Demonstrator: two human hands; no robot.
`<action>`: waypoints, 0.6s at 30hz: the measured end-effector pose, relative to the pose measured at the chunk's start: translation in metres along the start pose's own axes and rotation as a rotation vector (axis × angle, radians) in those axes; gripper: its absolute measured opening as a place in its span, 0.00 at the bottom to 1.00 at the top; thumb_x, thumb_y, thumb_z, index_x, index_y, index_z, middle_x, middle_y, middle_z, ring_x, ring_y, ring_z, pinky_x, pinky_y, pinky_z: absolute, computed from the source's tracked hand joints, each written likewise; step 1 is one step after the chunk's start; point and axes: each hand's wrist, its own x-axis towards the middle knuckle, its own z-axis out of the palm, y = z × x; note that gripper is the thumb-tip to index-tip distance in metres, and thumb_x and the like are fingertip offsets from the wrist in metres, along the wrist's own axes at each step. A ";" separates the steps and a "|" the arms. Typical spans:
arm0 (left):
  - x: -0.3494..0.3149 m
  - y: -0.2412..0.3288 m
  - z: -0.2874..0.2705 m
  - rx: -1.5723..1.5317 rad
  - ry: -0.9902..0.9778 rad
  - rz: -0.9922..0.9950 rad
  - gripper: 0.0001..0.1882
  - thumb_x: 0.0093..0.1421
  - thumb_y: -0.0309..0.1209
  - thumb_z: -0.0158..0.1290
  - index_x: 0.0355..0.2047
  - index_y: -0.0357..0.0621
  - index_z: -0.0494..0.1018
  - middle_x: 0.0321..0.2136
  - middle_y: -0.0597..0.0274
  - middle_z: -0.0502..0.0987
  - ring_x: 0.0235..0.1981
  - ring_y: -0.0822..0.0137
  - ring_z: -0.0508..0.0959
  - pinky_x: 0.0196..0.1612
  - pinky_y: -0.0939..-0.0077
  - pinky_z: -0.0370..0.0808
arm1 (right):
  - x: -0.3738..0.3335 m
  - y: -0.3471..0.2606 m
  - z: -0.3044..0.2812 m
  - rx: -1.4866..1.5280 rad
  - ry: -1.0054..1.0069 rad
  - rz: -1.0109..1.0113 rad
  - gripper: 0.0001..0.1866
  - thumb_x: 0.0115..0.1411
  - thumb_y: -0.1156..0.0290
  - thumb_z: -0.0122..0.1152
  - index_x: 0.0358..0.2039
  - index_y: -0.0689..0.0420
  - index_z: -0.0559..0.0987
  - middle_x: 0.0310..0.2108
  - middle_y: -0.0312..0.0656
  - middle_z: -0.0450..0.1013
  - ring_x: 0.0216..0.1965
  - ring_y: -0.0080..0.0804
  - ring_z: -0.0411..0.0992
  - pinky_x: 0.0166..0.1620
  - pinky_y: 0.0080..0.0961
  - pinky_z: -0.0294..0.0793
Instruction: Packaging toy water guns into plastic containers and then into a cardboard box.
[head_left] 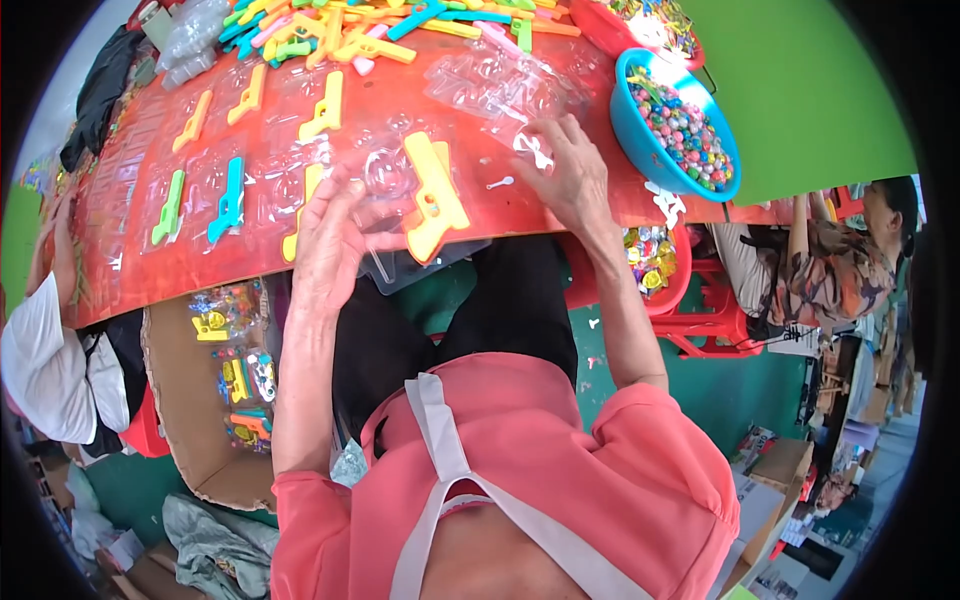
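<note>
A yellow toy gun stands out in front of me, over a clear plastic blister tray on the red table. My left hand is beside it with fingers apart, the thumb pointing toward the gun's lower end. Whether it touches the tray's edge is unclear. To the right, my right hand has its fingers curled around small white plastic pieces, near the tabletop. One small white piece lies loose beside it. More trays on the left hold orange, yellow, green and blue toy guns.
Loose toy guns heap at the back. A blue basin of colourful beads stands right, by more white pieces. Clear trays lie behind my right hand. A cardboard box with filled packs is below left. Other people sit at both sides.
</note>
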 end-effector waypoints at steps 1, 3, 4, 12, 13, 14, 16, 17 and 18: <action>-0.002 -0.005 0.005 -0.027 -0.042 -0.046 0.19 0.67 0.30 0.49 0.57 0.41 0.64 0.44 0.53 0.76 0.40 0.55 0.82 0.33 0.59 0.85 | -0.009 0.014 0.000 -0.152 -0.028 0.011 0.20 0.49 0.65 0.71 0.42 0.55 0.77 0.41 0.45 0.70 0.39 0.46 0.72 0.39 0.39 0.74; -0.003 -0.018 0.021 -0.020 -0.148 -0.136 0.20 0.67 0.31 0.48 0.57 0.40 0.62 0.43 0.50 0.76 0.41 0.53 0.82 0.35 0.56 0.84 | -0.020 0.038 0.008 -0.243 -0.073 0.021 0.19 0.49 0.67 0.69 0.42 0.55 0.76 0.42 0.46 0.69 0.39 0.46 0.71 0.38 0.40 0.74; -0.004 -0.024 0.030 -0.008 -0.191 -0.181 0.20 0.67 0.31 0.48 0.57 0.39 0.62 0.43 0.50 0.75 0.42 0.53 0.82 0.36 0.56 0.84 | -0.019 0.050 0.014 -0.191 -0.043 -0.040 0.17 0.51 0.68 0.68 0.41 0.56 0.77 0.43 0.45 0.70 0.42 0.45 0.72 0.39 0.37 0.75; 0.058 -0.080 0.067 0.213 -0.295 -0.229 0.20 0.69 0.32 0.48 0.56 0.36 0.62 0.43 0.51 0.75 0.41 0.57 0.81 0.40 0.63 0.82 | 0.041 0.059 -0.029 0.245 0.053 0.039 0.08 0.59 0.74 0.62 0.37 0.64 0.79 0.28 0.41 0.70 0.26 0.29 0.68 0.33 0.23 0.68; 0.063 -0.079 0.077 0.222 -0.264 -0.218 0.20 0.68 0.33 0.48 0.56 0.35 0.62 0.43 0.51 0.76 0.41 0.58 0.81 0.40 0.65 0.82 | 0.045 0.055 -0.037 0.237 0.068 0.021 0.07 0.59 0.74 0.62 0.36 0.63 0.78 0.27 0.42 0.70 0.26 0.31 0.68 0.32 0.24 0.68; 0.071 -0.078 0.082 0.280 -0.236 -0.214 0.23 0.68 0.36 0.51 0.56 0.34 0.63 0.42 0.50 0.76 0.40 0.59 0.81 0.39 0.69 0.81 | 0.048 0.050 -0.044 0.230 0.082 0.001 0.06 0.58 0.75 0.61 0.35 0.63 0.78 0.27 0.43 0.71 0.25 0.32 0.69 0.31 0.24 0.69; 0.074 -0.073 0.094 0.605 -0.200 -0.036 0.25 0.66 0.38 0.53 0.56 0.33 0.65 0.42 0.51 0.76 0.38 0.61 0.81 0.38 0.73 0.80 | 0.042 0.038 -0.056 0.263 0.128 -0.033 0.06 0.58 0.77 0.61 0.36 0.63 0.78 0.28 0.42 0.71 0.25 0.30 0.68 0.31 0.24 0.69; 0.077 -0.073 0.091 0.824 -0.142 0.167 0.27 0.65 0.41 0.55 0.57 0.33 0.66 0.43 0.51 0.76 0.37 0.64 0.81 0.37 0.76 0.78 | 0.038 0.031 -0.059 0.285 0.150 -0.042 0.06 0.57 0.78 0.61 0.36 0.63 0.78 0.29 0.42 0.71 0.25 0.29 0.68 0.31 0.23 0.69; 0.078 -0.069 0.089 0.823 -0.133 0.172 0.27 0.65 0.41 0.55 0.57 0.33 0.66 0.43 0.51 0.76 0.37 0.64 0.81 0.37 0.76 0.78 | 0.033 0.027 -0.062 0.226 0.144 -0.059 0.07 0.56 0.80 0.63 0.36 0.63 0.78 0.32 0.43 0.73 0.30 0.33 0.72 0.34 0.25 0.72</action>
